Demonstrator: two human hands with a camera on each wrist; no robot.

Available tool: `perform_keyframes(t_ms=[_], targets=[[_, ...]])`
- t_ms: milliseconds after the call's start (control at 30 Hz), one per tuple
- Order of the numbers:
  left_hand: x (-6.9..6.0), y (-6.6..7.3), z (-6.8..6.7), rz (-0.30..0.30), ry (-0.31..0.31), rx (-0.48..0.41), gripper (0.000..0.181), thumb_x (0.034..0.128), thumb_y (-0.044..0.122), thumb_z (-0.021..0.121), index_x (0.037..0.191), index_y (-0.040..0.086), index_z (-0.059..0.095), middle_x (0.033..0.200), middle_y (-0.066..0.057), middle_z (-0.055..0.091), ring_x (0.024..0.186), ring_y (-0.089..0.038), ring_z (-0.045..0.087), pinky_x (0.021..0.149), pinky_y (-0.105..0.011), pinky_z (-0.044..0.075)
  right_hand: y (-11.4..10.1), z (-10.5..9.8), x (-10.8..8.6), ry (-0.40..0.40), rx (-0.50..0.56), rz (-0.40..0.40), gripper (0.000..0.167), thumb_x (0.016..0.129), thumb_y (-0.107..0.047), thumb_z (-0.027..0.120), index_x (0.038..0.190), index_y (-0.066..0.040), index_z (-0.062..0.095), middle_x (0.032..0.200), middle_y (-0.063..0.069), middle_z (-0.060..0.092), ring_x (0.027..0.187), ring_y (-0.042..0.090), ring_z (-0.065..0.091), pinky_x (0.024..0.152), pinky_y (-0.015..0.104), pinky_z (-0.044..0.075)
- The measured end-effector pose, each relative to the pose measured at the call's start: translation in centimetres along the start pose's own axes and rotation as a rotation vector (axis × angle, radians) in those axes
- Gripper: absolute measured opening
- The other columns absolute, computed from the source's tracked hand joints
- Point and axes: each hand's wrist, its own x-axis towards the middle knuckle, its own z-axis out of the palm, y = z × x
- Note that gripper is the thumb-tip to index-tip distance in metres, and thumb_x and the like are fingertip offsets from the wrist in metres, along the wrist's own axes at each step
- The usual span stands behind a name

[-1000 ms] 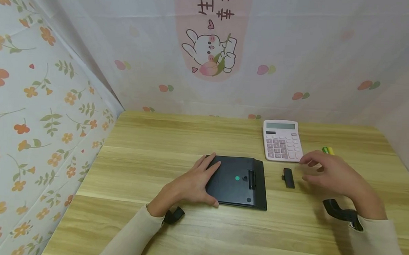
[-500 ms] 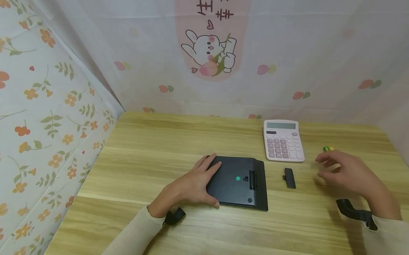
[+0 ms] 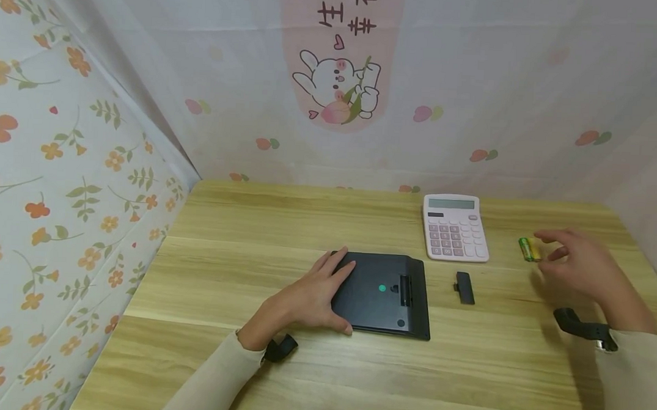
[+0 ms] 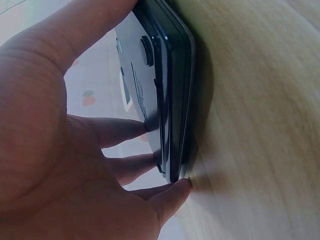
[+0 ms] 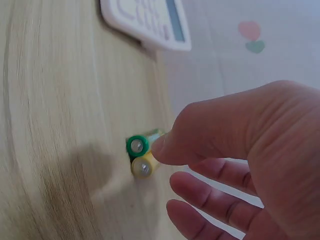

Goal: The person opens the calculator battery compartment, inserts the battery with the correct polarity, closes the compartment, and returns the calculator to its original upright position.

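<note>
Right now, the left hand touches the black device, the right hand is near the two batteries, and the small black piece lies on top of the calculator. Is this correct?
Not quite: the head view shows the small black piece on the table, apart from the calculator. The left hand does touch the black device, and the right hand is near the two batteries.

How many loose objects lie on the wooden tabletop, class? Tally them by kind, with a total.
Batteries: 2
Black device: 1
Pale calculator: 1
Small black cover: 1
Total: 5
</note>
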Motion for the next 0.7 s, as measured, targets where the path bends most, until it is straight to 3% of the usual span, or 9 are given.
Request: perform_keyframes(t_ms=[200,333,700], targets=[[-0.1,0.1,0.0,-0.001,0.003,0.008,0.118,0.0849,0.048,0.095,0.174,0.006,0.029,0.184,-0.013,0.004,0.168,-0.045,0.004,0.126,-0.061,0.033,0.9,0.2,0.8,-0.022,-0.014,-0.019,0.062,0.077,0.003,0.084,0.134,0.017,0.062,0.121,0.039,0.063,0.082,0.038,0.075,0.065,0.036,0.052],[0.0,0.1,0.0,-0.002,0.000,0.009,0.118,0.0852,0.048,0.094,0.174,0.006,0.028,0.184,-0.013,0.004,0.168,-0.044,0.004,0.126,-0.061,0.033,1.5,0.4,1.3,-0.041,-0.023,-0.022,0.064,0.075,0.002,0.086,0.132,0.019,0.062,0.120,0.040,0.063,0.082,0.039,0.075,0.068,0.042,0.054],[-0.2,0.3,-0.1,-0.009,0.006,0.003,0.118,0.0848,0.048,0.094,0.174,0.006,0.029,0.184,-0.012,0.004,0.168,-0.043,0.004,0.126,-0.061,0.033,2.2,1.1,1.6,-0.125,0.021,0.036,0.067,0.081,0.002,0.087,0.137,0.022,0.054,0.124,0.049,0.054,0.087,0.046,0.075,0.073,0.049,0.056]])
